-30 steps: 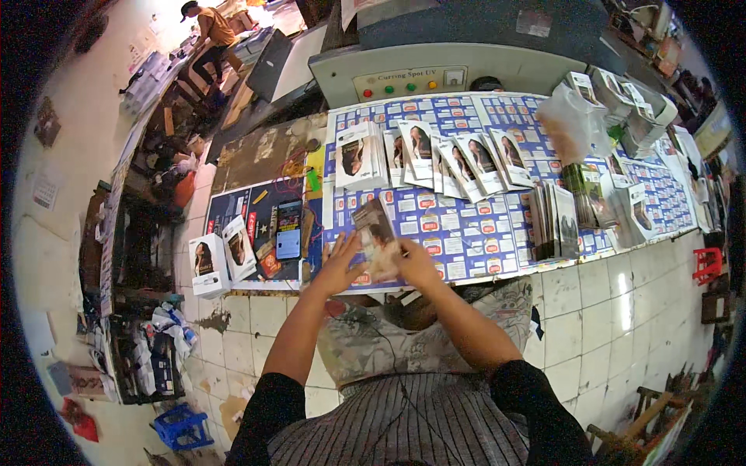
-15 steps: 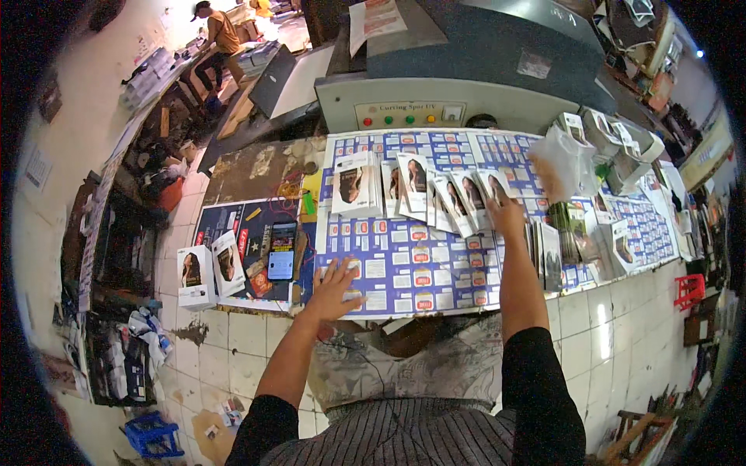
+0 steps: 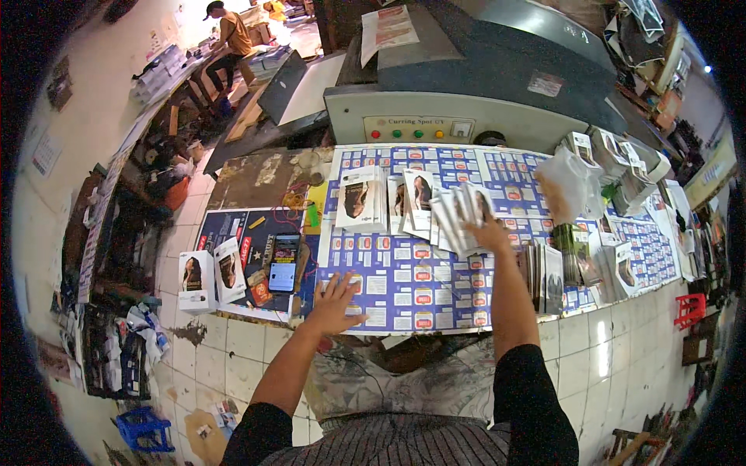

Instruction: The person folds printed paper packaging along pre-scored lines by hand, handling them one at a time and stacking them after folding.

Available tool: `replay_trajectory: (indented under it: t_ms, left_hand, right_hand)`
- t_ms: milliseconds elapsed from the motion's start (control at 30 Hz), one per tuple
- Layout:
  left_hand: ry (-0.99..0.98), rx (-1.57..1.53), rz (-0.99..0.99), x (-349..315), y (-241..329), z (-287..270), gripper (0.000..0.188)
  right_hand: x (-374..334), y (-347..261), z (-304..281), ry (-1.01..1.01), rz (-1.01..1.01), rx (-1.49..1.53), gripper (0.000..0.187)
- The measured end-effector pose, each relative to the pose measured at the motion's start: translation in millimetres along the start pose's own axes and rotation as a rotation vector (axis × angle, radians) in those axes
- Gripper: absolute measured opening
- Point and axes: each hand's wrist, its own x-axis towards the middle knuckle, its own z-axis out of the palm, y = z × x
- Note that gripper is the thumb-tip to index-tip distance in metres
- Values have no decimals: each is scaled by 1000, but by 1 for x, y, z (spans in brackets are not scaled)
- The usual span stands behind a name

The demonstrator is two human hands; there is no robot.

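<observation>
My right hand [image 3: 487,233] is on a leaning row of slim white cartons [image 3: 447,221], each with a dark picture on its front. Its fingers curl over the cartons at the row's right end; hand and cartons are partly blurred. To their left, a few similar cartons [image 3: 418,202] lean beside a thicker upright stack of white cartons [image 3: 359,203]. My left hand [image 3: 336,305] lies flat with fingers spread on the blue-and-white printed sheet [image 3: 381,272] at the table's near edge, holding nothing.
On the left lie a phone [image 3: 284,262] and two white cartons [image 3: 196,276]. More stacked cartons [image 3: 550,276] stand to the right, near a clear plastic bag [image 3: 573,182]. A grey machine [image 3: 350,116] with coloured buttons borders the far side. One person [image 3: 233,35] sits far left.
My right hand has moved left along the row, and the fanned cartons are now pressed closer together. My left hand stays flat on the sheet. The whole view has shifted slightly.
</observation>
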Motion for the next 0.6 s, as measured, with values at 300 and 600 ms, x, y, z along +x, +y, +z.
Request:
replay_trajectory:
  t_ms: [300, 600]
  left_hand:
    - [-47, 1, -27, 0, -2, 2, 95]
    - [-1, -10, -52, -3, -2, -5, 93]
  right_hand:
    - [-45, -59, 15, 8, -105, 33, 106]
    - [-132, 72, -49, 766, -79, 41, 88]
